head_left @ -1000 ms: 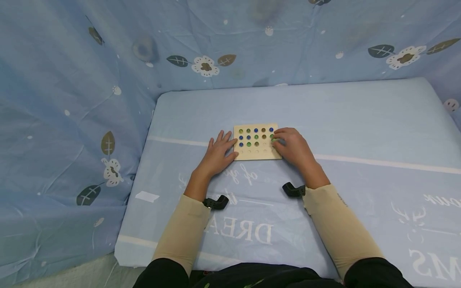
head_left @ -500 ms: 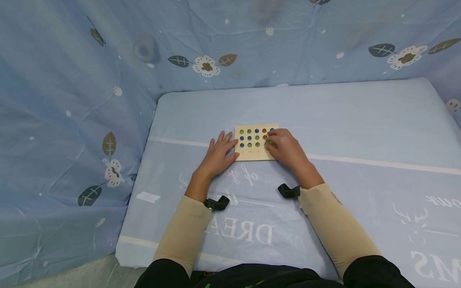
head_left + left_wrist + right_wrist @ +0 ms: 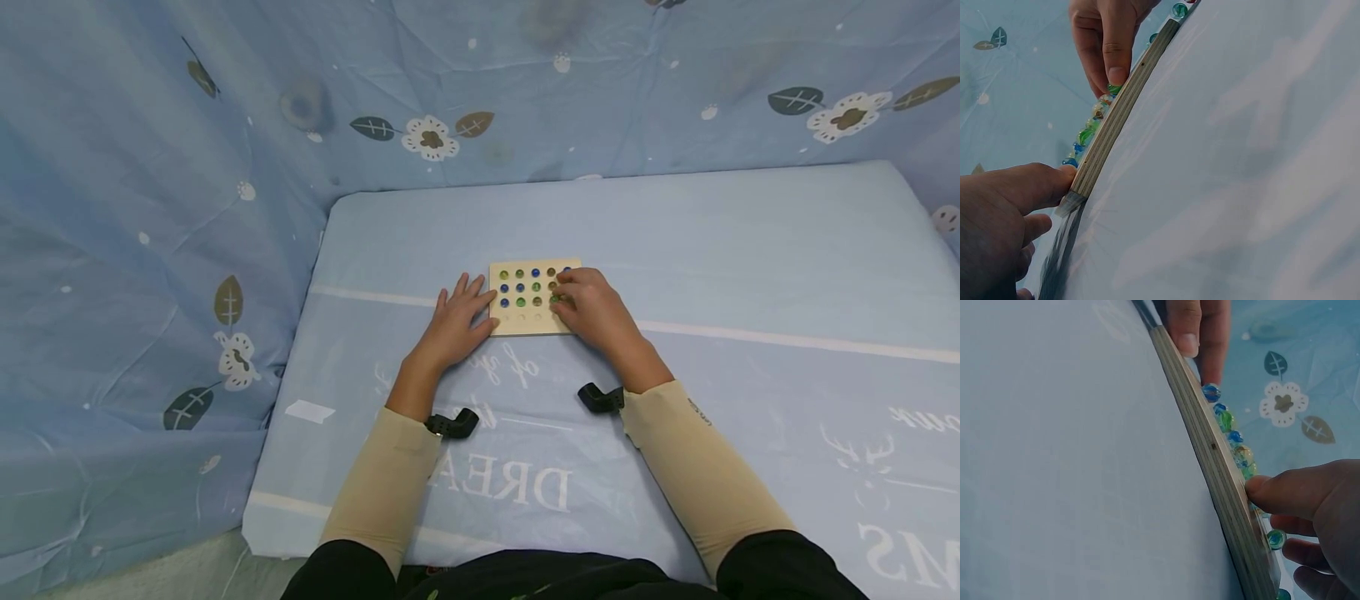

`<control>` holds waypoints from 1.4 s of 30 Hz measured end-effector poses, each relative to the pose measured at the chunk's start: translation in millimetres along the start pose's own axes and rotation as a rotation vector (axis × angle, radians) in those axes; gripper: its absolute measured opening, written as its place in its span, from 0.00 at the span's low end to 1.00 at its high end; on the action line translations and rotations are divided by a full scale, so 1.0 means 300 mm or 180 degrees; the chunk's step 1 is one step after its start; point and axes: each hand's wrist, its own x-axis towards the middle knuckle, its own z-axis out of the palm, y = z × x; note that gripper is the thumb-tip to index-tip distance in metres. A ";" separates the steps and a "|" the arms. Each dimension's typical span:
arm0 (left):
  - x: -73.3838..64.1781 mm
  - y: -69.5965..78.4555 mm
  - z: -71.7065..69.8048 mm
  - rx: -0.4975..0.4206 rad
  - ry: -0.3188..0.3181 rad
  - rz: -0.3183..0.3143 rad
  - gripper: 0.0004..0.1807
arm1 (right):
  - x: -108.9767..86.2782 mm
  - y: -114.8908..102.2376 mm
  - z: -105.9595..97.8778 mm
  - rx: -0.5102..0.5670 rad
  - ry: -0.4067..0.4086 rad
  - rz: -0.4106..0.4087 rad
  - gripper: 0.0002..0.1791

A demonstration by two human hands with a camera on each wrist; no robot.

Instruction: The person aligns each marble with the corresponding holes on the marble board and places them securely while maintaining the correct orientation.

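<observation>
A pale wooden board [image 3: 531, 328] with rows of round hollows lies flat on the cloth-covered table. Blue, green, yellowish and brownish glass marbles sit in its upper rows; a blue marble [image 3: 505, 303] is one of them. My left hand [image 3: 452, 323], fingers spread, rests at the left edge, thumb and index finger touching the board. Over the board's right part, my right hand [image 3: 594, 308] pinches a green marble [image 3: 1114, 89] with thumb and fingertips, low at the third row. The hand hides part of the right columns. Bare hollows show along the front row.
Light blue cloth [image 3: 750, 250] with white lettering and a pale stripe covers the table. Behind and to the left hangs a patterned blue curtain [image 3: 600, 100]. A white patch [image 3: 309, 411] lies at the table's left. Dark wrist cameras [image 3: 453, 423] sit at both wrists.
My right hand has moved left from the rightmost column to the fourth, the green marble still pinched, and has stayed there for the last half second. My left hand stays put.
</observation>
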 end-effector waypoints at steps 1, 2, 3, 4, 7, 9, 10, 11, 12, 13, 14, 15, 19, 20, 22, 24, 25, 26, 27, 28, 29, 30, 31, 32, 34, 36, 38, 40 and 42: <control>0.001 -0.001 0.000 0.0003 0.0004 0.0007 0.30 | -0.001 0.002 0.000 -0.0005 0.0000 -0.0008 0.13; 0.001 -0.001 0.000 0.0001 0.0008 0.0013 0.30 | -0.001 0.003 0.000 -0.0008 -0.0001 -0.0013 0.13; 0.001 -0.001 0.000 -0.0001 0.0006 0.0018 0.30 | -0.002 0.004 0.000 -0.0002 0.0000 -0.0018 0.13; 0.000 -0.001 -0.001 -0.0003 0.0004 0.0024 0.30 | -0.002 0.004 0.000 0.0003 0.0001 -0.0020 0.13; 0.000 -0.001 -0.003 -0.0007 -0.0010 0.0030 0.30 | -0.003 0.005 -0.003 0.0026 -0.0013 -0.0008 0.14; 0.001 -0.001 -0.003 -0.0004 -0.0021 0.0030 0.30 | -0.004 0.005 -0.005 0.0041 -0.0038 0.0023 0.14; 0.001 -0.002 -0.003 0.0001 -0.0023 0.0031 0.31 | -0.004 0.005 -0.007 0.0043 -0.0047 0.0042 0.14; 0.002 -0.002 -0.004 0.0002 -0.0025 0.0029 0.31 | -0.005 0.005 -0.010 0.0047 -0.0058 0.0065 0.15; 0.002 -0.002 -0.004 0.0006 -0.0023 0.0027 0.31 | -0.006 0.006 -0.012 0.0050 -0.0064 0.0084 0.15; 0.002 -0.001 -0.004 0.0002 -0.0026 0.0025 0.31 | -0.008 0.007 -0.016 0.0055 -0.0066 0.0096 0.15; 0.002 0.000 -0.005 0.0005 -0.0027 0.0021 0.31 | -0.009 0.007 -0.020 0.0049 -0.0066 0.0114 0.15; 0.002 0.002 -0.006 -0.0003 -0.0026 0.0015 0.31 | -0.011 0.009 -0.025 0.0059 -0.0062 0.0119 0.15; 0.003 0.005 -0.007 -0.0015 -0.0028 -0.0012 0.31 | -0.017 0.017 -0.043 0.0111 -0.0032 0.0170 0.17; 0.004 0.005 -0.007 -0.0009 -0.0026 -0.0018 0.31 | -0.019 0.018 -0.048 0.0125 -0.0028 0.0202 0.18; 0.005 0.005 -0.006 -0.0004 -0.0016 -0.0023 0.31 | -0.023 0.024 -0.057 0.0161 -0.0031 0.0266 0.18; 0.006 0.005 -0.005 -0.0005 -0.0005 -0.0024 0.31 | -0.029 0.029 -0.068 0.0178 -0.0048 0.0332 0.19; 0.006 0.005 -0.005 -0.0012 0.0000 -0.0025 0.30 | -0.032 0.033 -0.074 0.0187 -0.0058 0.0368 0.19; 0.006 0.005 -0.005 -0.0019 -0.0004 -0.0026 0.31 | -0.034 0.036 -0.080 0.0185 -0.0073 0.0404 0.19; 0.006 0.005 -0.005 -0.0024 -0.0003 -0.0026 0.31 | -0.037 0.041 -0.086 0.0201 -0.0081 0.0440 0.19; 0.005 0.006 -0.005 -0.0027 -0.0001 -0.0026 0.30 | -0.039 0.045 -0.092 0.0218 -0.0082 0.0475 0.19; 0.006 0.005 -0.005 -0.0027 -0.0006 -0.0028 0.31 | -0.041 0.048 -0.098 0.0230 -0.0086 0.0511 0.19; 0.005 0.005 -0.005 -0.0030 -0.0003 -0.0023 0.31 | -0.043 0.053 -0.104 0.0251 -0.0079 0.0548 0.20; 0.004 0.004 -0.005 -0.0028 -0.0005 -0.0025 0.31 | -0.046 0.059 -0.110 0.0290 -0.0075 0.0583 0.20; 0.003 0.004 -0.005 -0.0026 -0.0008 -0.0022 0.31 | -0.048 0.064 -0.115 0.0307 -0.0067 0.0612 0.20; 0.002 0.003 -0.005 -0.0021 -0.0015 -0.0020 0.31 | -0.052 0.077 -0.124 0.0351 -0.0026 0.0664 0.19; 0.001 0.003 -0.005 -0.0027 -0.0017 -0.0013 0.31 | -0.056 0.090 -0.132 0.0370 0.0016 0.0705 0.19; 0.001 0.004 -0.005 -0.0039 -0.0023 -0.0013 0.30 | -0.059 0.101 -0.137 0.0362 0.0051 0.0753 0.18; 0.002 0.005 -0.004 -0.0047 -0.0021 -0.0010 0.30 | -0.061 0.113 -0.141 0.0361 0.0075 0.0795 0.18; 0.003 0.005 -0.003 -0.0050 -0.0010 -0.0015 0.30 | -0.062 0.124 -0.142 0.0346 0.0075 0.0837 0.18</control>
